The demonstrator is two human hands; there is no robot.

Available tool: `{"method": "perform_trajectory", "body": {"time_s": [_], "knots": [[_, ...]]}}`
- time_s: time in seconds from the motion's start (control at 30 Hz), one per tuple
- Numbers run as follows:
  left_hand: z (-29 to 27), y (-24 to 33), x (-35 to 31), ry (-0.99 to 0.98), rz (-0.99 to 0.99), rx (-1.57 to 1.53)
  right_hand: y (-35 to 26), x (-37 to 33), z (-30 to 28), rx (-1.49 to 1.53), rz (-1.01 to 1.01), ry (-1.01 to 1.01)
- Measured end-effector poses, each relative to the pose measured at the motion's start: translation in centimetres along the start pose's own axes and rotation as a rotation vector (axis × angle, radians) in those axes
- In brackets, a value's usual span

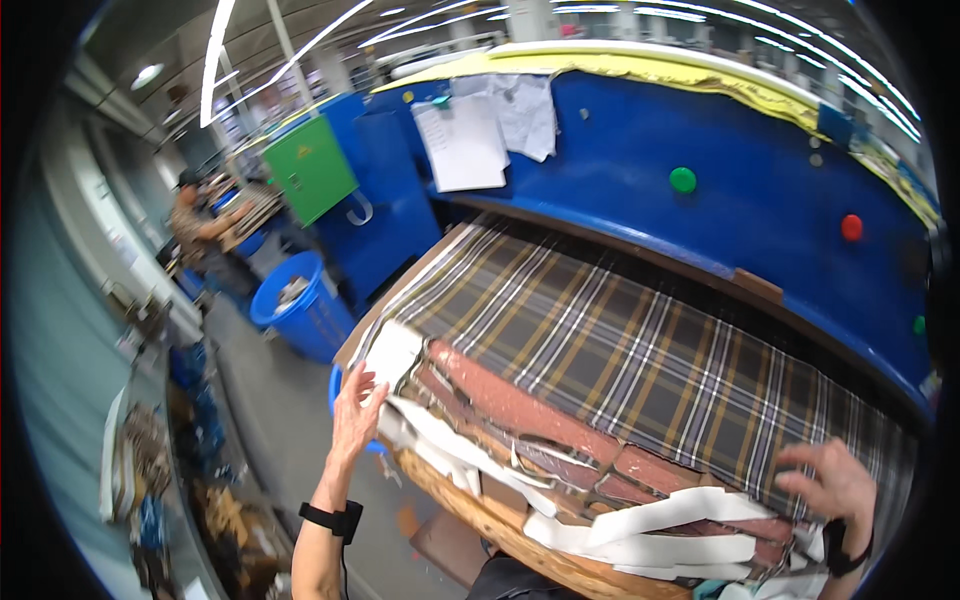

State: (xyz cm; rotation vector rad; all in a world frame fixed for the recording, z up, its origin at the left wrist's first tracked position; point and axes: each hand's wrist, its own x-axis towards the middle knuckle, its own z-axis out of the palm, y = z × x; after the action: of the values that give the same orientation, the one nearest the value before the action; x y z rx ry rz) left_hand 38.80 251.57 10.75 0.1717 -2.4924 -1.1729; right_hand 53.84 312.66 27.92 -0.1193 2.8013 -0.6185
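Grey, white and mustard plaid cloth (600,330) lies spread across the worktable in front of me. On its near edge is a row of worn reddish boards (520,400) with dark strips along them. White strips (640,550) of thin material, perhaps paper or cloth, lie over the boards' near side. My left hand (355,415) is at the table's left corner, fingers apart, beside a white piece (395,350); whether it touches that piece I cannot tell. My right hand (828,482), slightly blurred, is over the cloth's right part with fingers spread and nothing in them.
A blue machine (610,150) with a green button (682,180) and a red button (851,228) spans the far side. Left of it are a green box (310,170) and a blue bin (310,310). Another person (205,235) works farther back. A cluttered shelf (190,470) runs along the left.
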Motion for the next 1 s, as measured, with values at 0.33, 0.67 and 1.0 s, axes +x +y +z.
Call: {"method": "perform_trajectory", "body": {"time_s": [0.33,0.67,1.0], "knots": [[3.0,-5.0,18.3,-0.359,0.062,0.133,-7.8,5.0,-6.9,-0.157,0.03,0.615],[6.2,-12.7,26.6,-0.515,0.172,-0.154,-5.0,12.8,-19.6,-0.287,0.308,1.261],[4.8,-3.4,22.7,-0.626,-0.267,-0.245,1.7,20.3,-26.8,-0.821,0.477,1.119]]}}
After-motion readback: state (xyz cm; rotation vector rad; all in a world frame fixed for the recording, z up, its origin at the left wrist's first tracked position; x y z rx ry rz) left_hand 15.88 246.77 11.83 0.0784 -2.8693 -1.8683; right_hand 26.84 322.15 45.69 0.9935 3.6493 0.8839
